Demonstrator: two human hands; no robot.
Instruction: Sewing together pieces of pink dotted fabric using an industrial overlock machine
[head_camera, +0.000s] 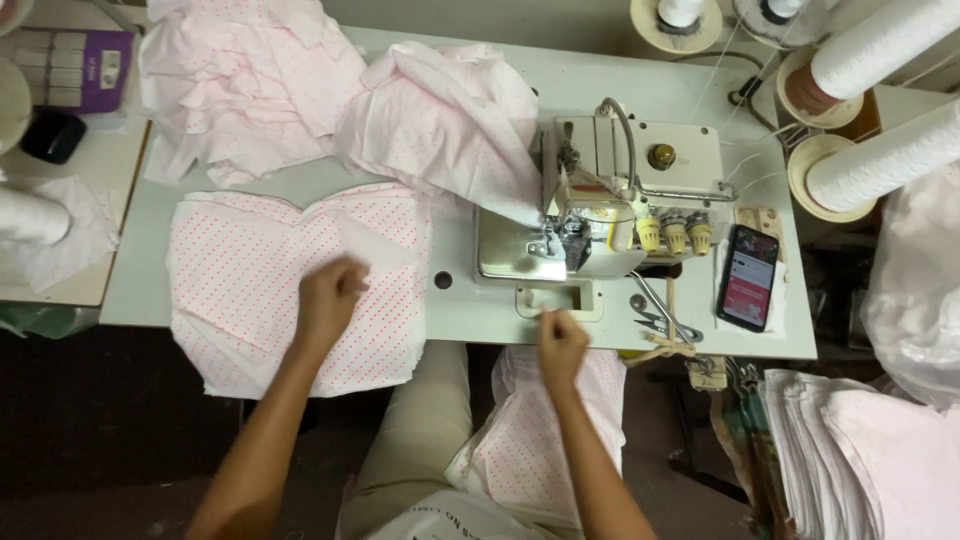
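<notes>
Both forearms are showing bare from elbow to wrist; no sleeves are reaching into view. Left hand (328, 297) and right hand (561, 343) are wearing no gloves; no rings, watch or bracelets are visible, though both are slightly blurred. Legs are wearing light beige trousers (415, 440), plain fabric, creasing softly at the thigh. Upper body is lying outside the frame, so any shirt cannot be told.

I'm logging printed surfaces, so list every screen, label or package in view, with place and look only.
Phone: right of the sewing machine on the table; upright black rectangle, screen lit red and white.
Purple box: top left corner; purple, with pale square patches.
Plastic bag: bottom edge, on the lap; white, dark print.
</notes>
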